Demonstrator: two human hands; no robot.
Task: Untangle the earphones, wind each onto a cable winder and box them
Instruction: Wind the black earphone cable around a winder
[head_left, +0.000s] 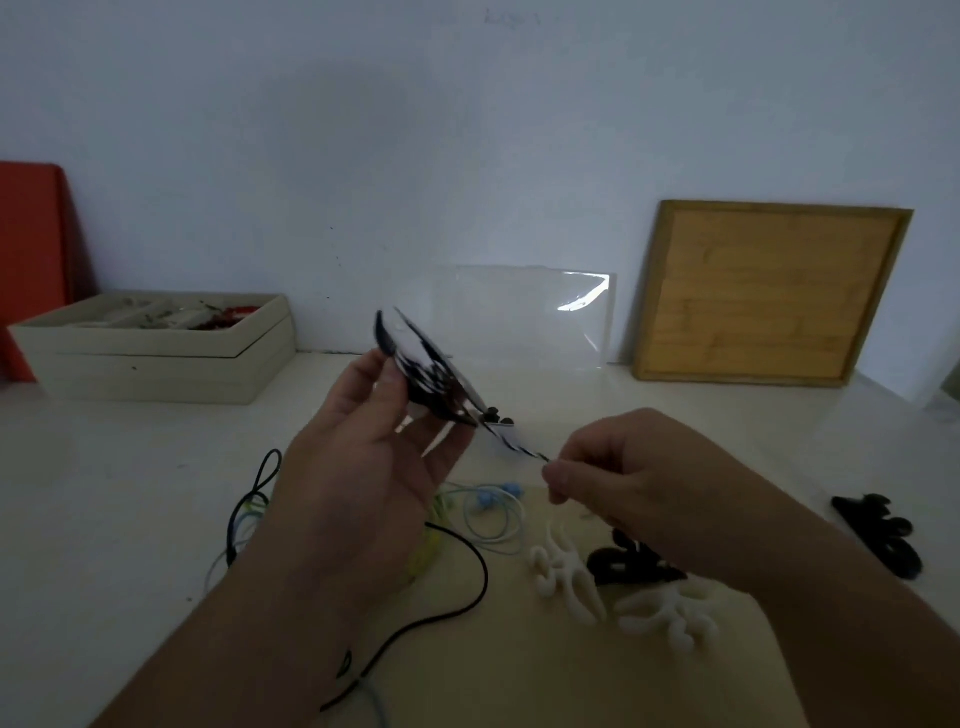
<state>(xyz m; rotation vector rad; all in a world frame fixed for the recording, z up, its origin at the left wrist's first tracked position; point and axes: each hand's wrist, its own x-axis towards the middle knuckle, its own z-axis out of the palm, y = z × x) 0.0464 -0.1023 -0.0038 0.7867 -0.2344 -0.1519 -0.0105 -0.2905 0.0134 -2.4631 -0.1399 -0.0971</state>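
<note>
The left hand (358, 467) holds a black winder (421, 364) above the surface (104, 493), fingers curled round it. The right hand (623, 467) pinches the striped cord (530, 452) running off that winder. Tangled earphones (488, 514) lie below the hands, white winders (566, 571) beside them, the box (156, 353) far left

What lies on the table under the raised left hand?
Tangled earphones: light blue, yellow-green and black cables. The left hand covers the tangle's middle, so how they cross cannot be seen.
</note>
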